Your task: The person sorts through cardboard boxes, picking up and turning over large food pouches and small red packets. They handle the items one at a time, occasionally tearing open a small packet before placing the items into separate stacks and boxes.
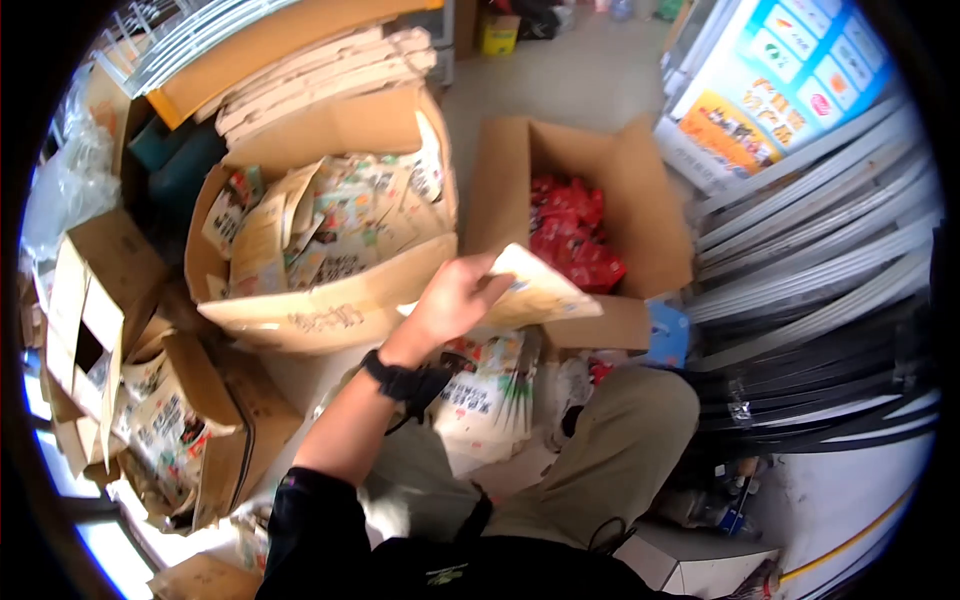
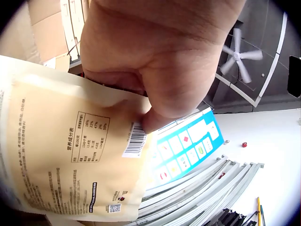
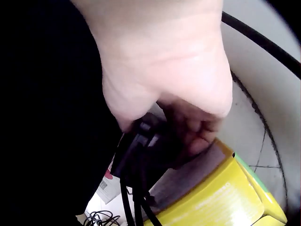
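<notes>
My left hand (image 1: 455,298) pinches the edge of a flat beige pouch (image 1: 545,290) between thumb and fingers. In the left wrist view the printed back of the pouch shows a nutrition table and a barcode. In the head view it overlaps the near side of an open carton (image 1: 500,180) with red packets (image 1: 572,230) inside. To its left stands a larger carton (image 1: 330,318) full of similar pouches (image 1: 365,210). Out of the head view, my right hand (image 3: 174,80) grips a small black device (image 3: 153,146) with black cables, close over a yellow box (image 3: 221,197).
More printed pouches (image 1: 487,400) lie between the legs. Another carton (image 1: 225,465) holding pouches stands at the left. Long grey strips (image 1: 810,240) and black strips (image 1: 820,405) line the right side, below a blue printed board (image 1: 780,80). Flattened cardboard (image 1: 330,80) is stacked behind.
</notes>
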Tool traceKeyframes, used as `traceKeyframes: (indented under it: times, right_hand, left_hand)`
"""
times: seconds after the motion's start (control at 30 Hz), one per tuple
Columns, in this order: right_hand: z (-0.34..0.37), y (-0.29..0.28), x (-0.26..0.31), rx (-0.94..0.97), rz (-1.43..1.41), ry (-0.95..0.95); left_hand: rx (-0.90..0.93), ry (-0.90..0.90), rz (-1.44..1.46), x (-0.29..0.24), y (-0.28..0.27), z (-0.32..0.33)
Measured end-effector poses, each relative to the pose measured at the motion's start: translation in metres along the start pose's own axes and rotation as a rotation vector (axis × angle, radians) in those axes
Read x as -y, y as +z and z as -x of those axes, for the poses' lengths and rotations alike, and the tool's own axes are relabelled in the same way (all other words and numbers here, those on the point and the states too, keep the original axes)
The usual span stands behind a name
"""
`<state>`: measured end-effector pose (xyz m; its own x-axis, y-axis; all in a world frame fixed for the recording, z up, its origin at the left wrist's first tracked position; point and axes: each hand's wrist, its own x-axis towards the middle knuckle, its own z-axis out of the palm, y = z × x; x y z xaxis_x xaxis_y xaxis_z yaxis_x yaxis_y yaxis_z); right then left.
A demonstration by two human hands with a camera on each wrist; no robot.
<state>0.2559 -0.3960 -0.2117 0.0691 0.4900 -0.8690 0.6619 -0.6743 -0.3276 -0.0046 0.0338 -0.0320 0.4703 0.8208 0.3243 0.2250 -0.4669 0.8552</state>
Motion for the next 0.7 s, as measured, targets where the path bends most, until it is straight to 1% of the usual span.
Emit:
traceKeyframes:
  times: [0.07, 0.1, 0.2, 0.33, 0.4, 0.47, 0.53, 0.6, 0.63, 0.7]
  right_hand:
    - [-0.004, 0.001, 0.003, -0.01, -0.003, -0.007]
    - [-0.005, -0.001, 0.004, -0.014, -0.002, -0.008]
    - [-0.011, -0.001, 0.006, -0.01, 0.003, -0.003]
    - [-0.017, -0.009, 0.004, -0.013, 0.017, 0.024]
    - [-0.016, -0.014, 0.001, -0.016, 0.037, 0.042]
    - [-0.01, -0.02, 0.001, -0.01, 0.039, 0.074]
    - [0.003, -0.031, -0.007, 0.005, 0.068, 0.101]
    - [0.026, -0.042, -0.026, 0.041, 0.138, 0.109]
    - [0.041, -0.048, -0.037, 0.062, 0.186, 0.111]
    - [0.078, -0.064, -0.062, 0.105, 0.383, 0.061]
  left_hand:
    - [-0.023, 0.024, 0.09, -0.002, 0.002, -0.001]
    - [-0.008, 0.005, 0.056, -0.005, -0.002, -0.001]
    - [-0.023, 0.001, 0.164, -0.002, 0.001, 0.0]
    - [-0.027, 0.017, 0.042, 0.004, 0.0, 0.001]
    - [-0.002, -0.033, -0.021, -0.01, -0.005, 0.001]
    - [-0.06, 0.07, 0.042, 0.0, 0.001, 0.0]
    - [-0.064, 0.077, 0.069, -0.006, -0.004, -0.001]
    - [0.074, -0.019, -0.003, -0.005, -0.006, -0.001]
    - [-0.023, 0.012, 0.112, -0.001, 0.002, -0.001]
    - [-0.033, 0.04, 0.12, -0.008, 0.001, -0.003]
